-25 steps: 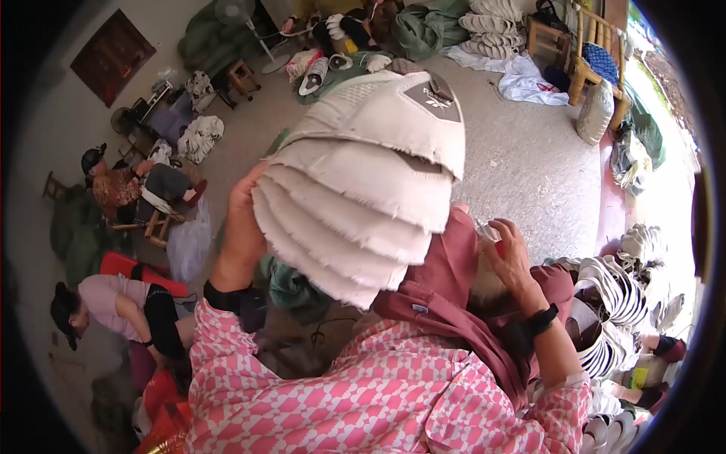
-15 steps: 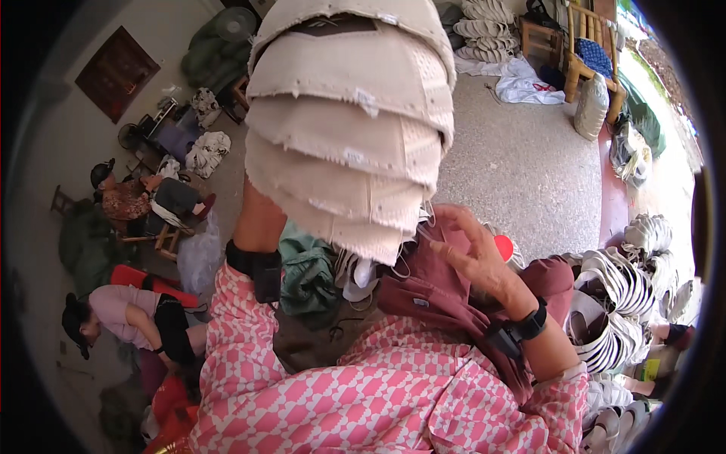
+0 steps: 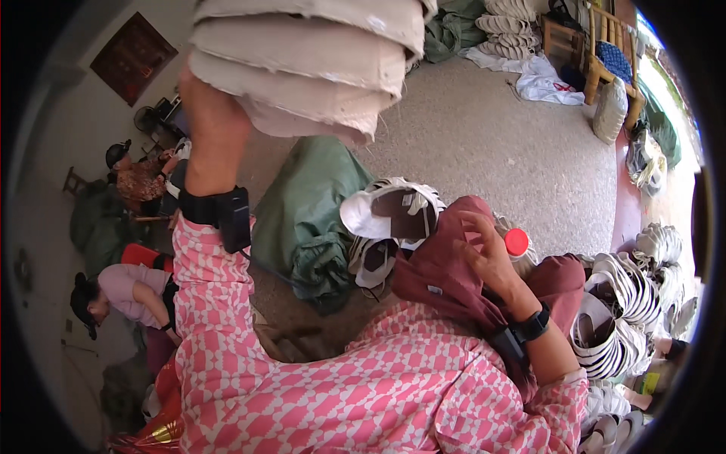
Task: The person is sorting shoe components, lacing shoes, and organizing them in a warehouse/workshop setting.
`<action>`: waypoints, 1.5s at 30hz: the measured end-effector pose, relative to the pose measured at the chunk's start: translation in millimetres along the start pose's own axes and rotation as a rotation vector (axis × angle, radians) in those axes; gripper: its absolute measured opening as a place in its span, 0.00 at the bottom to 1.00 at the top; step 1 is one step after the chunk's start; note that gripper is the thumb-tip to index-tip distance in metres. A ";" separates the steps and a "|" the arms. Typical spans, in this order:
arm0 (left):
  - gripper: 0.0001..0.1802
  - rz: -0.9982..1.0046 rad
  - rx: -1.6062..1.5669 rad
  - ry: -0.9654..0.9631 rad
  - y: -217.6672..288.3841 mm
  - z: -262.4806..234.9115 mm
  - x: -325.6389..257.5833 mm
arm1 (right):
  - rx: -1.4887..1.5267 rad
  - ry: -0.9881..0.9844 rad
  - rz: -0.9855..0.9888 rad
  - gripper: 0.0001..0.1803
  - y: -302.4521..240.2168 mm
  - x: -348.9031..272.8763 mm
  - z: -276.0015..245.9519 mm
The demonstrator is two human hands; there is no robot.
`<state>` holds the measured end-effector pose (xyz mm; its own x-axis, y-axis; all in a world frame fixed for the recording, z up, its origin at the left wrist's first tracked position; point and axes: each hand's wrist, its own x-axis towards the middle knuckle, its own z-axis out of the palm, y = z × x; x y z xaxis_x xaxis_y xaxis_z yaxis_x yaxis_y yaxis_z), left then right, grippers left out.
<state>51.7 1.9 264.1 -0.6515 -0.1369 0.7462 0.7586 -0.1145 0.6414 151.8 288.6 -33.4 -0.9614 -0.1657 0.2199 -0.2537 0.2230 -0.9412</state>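
Stacked soles (image 3: 302,60) — beige, frayed edges

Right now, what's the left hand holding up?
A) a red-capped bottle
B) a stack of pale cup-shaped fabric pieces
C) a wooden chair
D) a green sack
B: the left hand is raised at the top of the head view, gripping the stack of pale cup-shaped fabric pieces from below, while the green sack lies on the floor and the red cap sits by the right hand.
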 end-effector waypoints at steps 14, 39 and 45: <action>0.22 0.000 -0.103 -0.136 121.5 -67.4 -122.9 | 0.912 0.231 0.337 0.40 16.6 17.6 0.1; 0.20 -0.456 -0.178 -0.197 -22.6 61.0 -168.4 | 0.275 1.323 -0.067 0.15 29.7 -126.5 -201.9; 0.20 -0.593 -0.133 -0.147 -42.9 43.3 -185.9 | 0.397 1.654 0.062 0.19 48.8 -188.8 -264.2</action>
<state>140.2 74.8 105.5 -0.9481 0.1237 0.2928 0.2553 -0.2522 0.9334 292.6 584.5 -53.0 -0.1096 0.9929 -0.0462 -0.4203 -0.0884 -0.9031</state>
